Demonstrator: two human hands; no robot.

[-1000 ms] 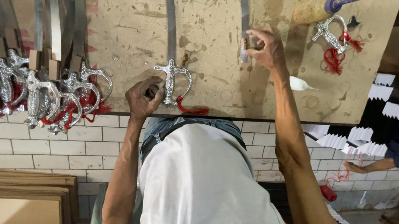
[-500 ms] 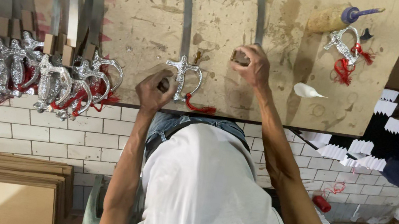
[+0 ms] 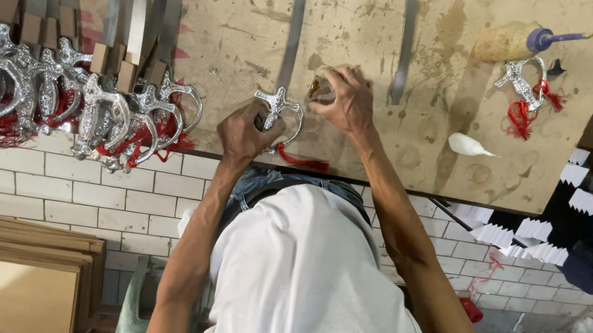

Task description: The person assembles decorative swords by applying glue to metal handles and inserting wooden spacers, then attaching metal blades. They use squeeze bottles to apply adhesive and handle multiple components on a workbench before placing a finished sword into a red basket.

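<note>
A sword with a silver hilt (image 3: 277, 104) and a long steel blade (image 3: 294, 27) lies on the stained wooden board (image 3: 238, 34). My left hand (image 3: 245, 133) grips the hilt's handle near the board's front edge, where a red tassel (image 3: 300, 162) trails. My right hand (image 3: 342, 98) is closed on a small brown object (image 3: 315, 88), held just right of the hilt's guard. A second bare blade (image 3: 406, 35) lies further right.
Several finished swords with silver hilts and red tassels (image 3: 88, 110) are heaped at the left. At the right lie a glue bottle with a purple nozzle (image 3: 519, 42), a loose hilt (image 3: 523, 81) and a white cone (image 3: 468, 145). Flat boards (image 3: 3, 272) are stacked below, by a white tiled wall.
My right hand has come down from the far blade to the hilt's guard, carrying the small brown object. My left hand has stayed on the handle.
</note>
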